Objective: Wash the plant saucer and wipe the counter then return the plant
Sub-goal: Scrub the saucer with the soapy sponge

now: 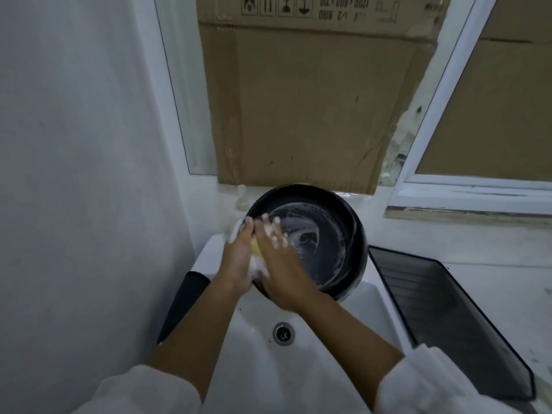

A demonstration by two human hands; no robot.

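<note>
Suds streak the black plant saucer [316,234], which we hold tilted above the white sink [313,377], its far edge just below the cardboard [298,115] behind. Our left hand [237,261] grips the saucer's left rim. Our right hand [279,264] lies inside it, foamy fingers straight and spread, pressing a yellow sponge [255,247] against the near wall. A dark draining tray [448,309] sits just beside the sink.

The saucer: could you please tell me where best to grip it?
Probably the bare right rim, from the right: the saucer stands tilted over the sink, its floor is soapy, and the left hand and right hand crowd the left edge.
</note>
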